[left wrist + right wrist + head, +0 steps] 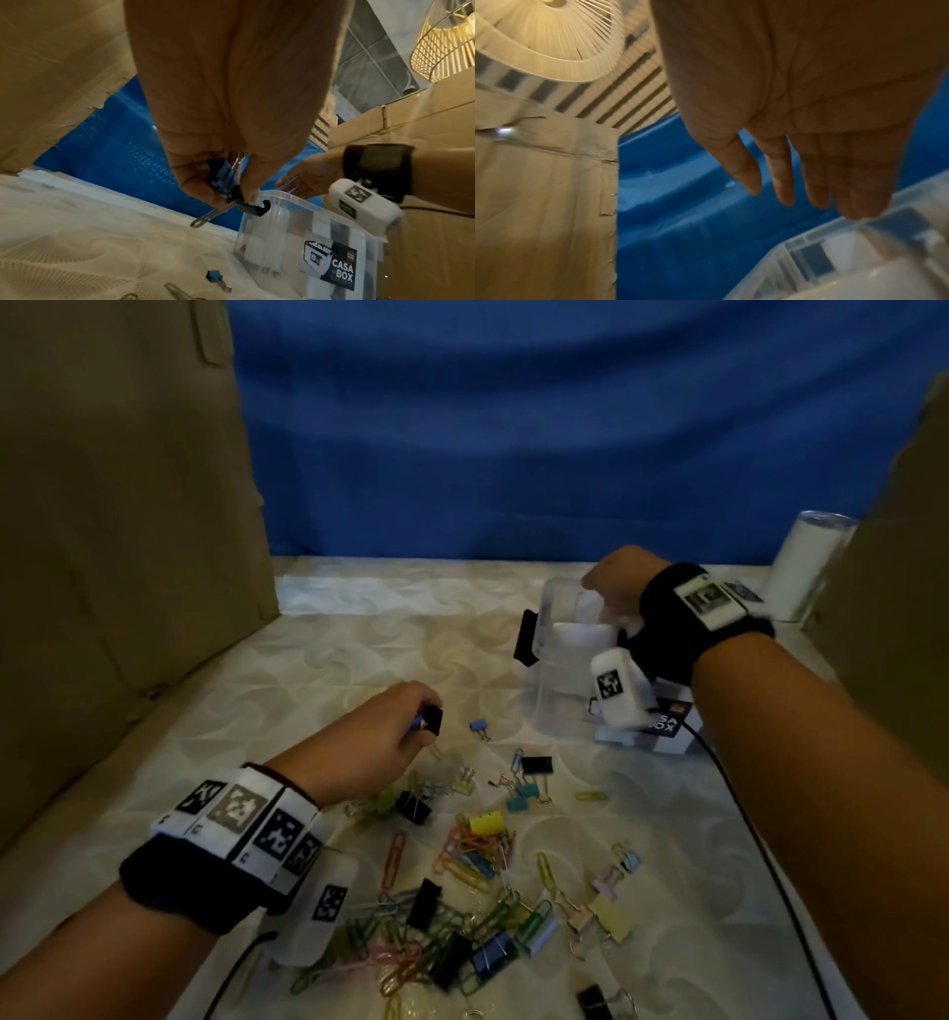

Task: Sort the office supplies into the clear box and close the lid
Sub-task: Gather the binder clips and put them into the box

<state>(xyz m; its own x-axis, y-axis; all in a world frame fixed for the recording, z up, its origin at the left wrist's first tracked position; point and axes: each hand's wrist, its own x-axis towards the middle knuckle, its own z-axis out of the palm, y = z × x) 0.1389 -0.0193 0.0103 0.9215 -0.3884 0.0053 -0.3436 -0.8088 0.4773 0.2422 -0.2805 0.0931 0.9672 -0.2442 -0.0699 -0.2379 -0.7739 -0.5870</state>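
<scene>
In the lower part of the head view you have the heap of paper clips [462, 891] and binder clips, thin bent wire in many colours and small folded metal bodies with wire handles, lying loose on the pale patterned tablecloth [334, 660]. They are spread flat, I think, so that you can pick them one at a time. Above it, in the middle left, your left hand [369, 747] pinches two binder clips [226, 186], one blue and one black, between thumb and fingertips, ready to carry to the box. One small blue clip [478, 726] lies just beside. Further, in the middle right, your right hand [613, 580] is over the clear box [554, 695] with straight relaxed fingers and holds nothing; probably it steadies the rim. The box is hard transparent plastic, with a black latch [526, 636]
</scene>
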